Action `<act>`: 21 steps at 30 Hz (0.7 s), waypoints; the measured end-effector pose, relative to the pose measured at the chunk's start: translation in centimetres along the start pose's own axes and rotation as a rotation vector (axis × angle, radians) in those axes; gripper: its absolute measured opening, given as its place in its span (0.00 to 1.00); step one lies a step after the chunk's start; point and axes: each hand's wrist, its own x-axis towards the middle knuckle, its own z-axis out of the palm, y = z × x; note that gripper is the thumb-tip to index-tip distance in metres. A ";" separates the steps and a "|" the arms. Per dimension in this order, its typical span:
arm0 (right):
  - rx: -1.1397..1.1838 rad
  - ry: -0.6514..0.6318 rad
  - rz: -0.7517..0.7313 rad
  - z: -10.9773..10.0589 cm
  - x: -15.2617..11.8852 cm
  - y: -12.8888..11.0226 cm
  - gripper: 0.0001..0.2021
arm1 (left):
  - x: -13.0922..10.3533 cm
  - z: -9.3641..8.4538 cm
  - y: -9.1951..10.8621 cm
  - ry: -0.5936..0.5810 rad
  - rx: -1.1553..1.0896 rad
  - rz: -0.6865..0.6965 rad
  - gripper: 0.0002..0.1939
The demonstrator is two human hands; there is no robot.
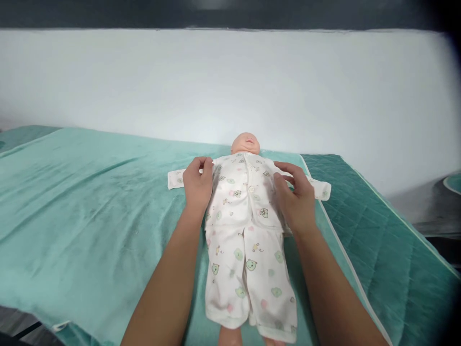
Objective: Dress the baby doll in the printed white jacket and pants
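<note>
A baby doll (246,143) lies on its back, dressed in a white long-sleeved baby shirt (248,192) and white baby pants (248,278), both printed with small animals. Buttons run down the shirt's front, and its sleeves stretch out to both sides. My left hand (199,185) is closed, its fingertips pinching the shirt near the shoulder on the left. On the other side, my right hand (297,197) rests at the shirt's edge by the sleeve, thumb and fingers curved and apart. Each hand covers part of a sleeve. The doll's lower legs show beneath the pant hems.
Under the doll lies a light green sheet (90,216) with some wrinkles. A darker green quilted mat (382,230) shows on the right. Behind the bed stands a white wall (223,81), with a dark band (144,14) along the top.
</note>
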 end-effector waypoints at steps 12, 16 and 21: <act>0.015 -0.309 0.022 -2.7 -8.5 1.0 0.29 | 0.2 -8.2 -6.4 -0.211 0.854 0.057 0.33; -0.271 -0.112 -0.031 -6.2 -4.2 5.5 0.32 | 1.0 -8.8 -7.5 -0.284 0.899 -0.100 0.35; -0.605 0.032 0.145 -10.0 1.3 11.5 0.24 | 0.8 -7.8 -7.5 -0.309 0.991 -0.112 0.31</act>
